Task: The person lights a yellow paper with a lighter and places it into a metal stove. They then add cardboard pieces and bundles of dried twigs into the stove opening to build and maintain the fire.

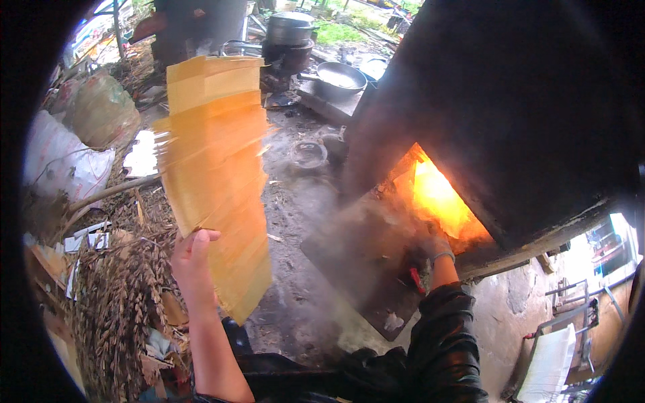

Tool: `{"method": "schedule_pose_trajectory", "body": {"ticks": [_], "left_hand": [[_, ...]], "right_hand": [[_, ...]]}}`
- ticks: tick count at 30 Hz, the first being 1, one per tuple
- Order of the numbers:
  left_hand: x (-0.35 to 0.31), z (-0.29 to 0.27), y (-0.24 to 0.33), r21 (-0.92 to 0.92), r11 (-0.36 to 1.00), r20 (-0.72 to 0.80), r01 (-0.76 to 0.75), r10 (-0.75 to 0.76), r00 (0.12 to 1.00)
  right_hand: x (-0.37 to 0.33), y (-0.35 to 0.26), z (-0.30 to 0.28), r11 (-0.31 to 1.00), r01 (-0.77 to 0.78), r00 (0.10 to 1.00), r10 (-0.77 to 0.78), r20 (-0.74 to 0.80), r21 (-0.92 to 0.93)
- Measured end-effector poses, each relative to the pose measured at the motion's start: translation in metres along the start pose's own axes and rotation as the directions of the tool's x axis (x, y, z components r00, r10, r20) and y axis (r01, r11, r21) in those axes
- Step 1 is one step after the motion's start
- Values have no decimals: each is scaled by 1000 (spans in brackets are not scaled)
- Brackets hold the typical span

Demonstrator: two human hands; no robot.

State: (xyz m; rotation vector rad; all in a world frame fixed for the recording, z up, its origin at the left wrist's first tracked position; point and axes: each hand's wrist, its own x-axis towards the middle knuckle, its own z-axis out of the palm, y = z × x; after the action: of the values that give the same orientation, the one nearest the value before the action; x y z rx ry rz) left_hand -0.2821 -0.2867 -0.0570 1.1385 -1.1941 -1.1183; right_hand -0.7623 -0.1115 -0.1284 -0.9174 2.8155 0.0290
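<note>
My left hand (195, 262) is closed on the edge of a long, yellow-brown layered sheet (218, 168), which looks like cardboard or stiff paper and has ragged side edges. The sheet stands upright above the ground. At the mouth of a large black stove (510, 114), my right hand (433, 245) reaches close to a bright orange fire (440, 198). Smoke and glare blur its fingers, so what they hold cannot be made out. Below the opening, a dark flat board (356, 269) slopes down, with a small red object (417, 280) by my right wrist.
Dry seed stalks (121, 302), a white sack (67, 158) and scraps lie on the left. Further back are a frying pan (339, 77), a lidded metal pot (290, 30) and a dark drum (198, 30). A metal-framed rack (571, 322) stands at right.
</note>
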Motion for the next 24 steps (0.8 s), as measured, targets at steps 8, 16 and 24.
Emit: {"method": "schedule_pose_trajectory", "body": {"ticks": [8,16,24], "left_hand": [[-4,9,9,82,997,-10,-15,16,1000],[-14,-18,14,-168,986,-31,-7,2,1000],[-40,-55,21,-632,744,146,217,-160,976]], "right_hand": [[-11,0,-7,998,-34,999,33,-11,-51],[-108,-13,-13,891,436,819,-451,-355,-127],[-246,-150,-19,117,219,777,-622,-101,969]]}}
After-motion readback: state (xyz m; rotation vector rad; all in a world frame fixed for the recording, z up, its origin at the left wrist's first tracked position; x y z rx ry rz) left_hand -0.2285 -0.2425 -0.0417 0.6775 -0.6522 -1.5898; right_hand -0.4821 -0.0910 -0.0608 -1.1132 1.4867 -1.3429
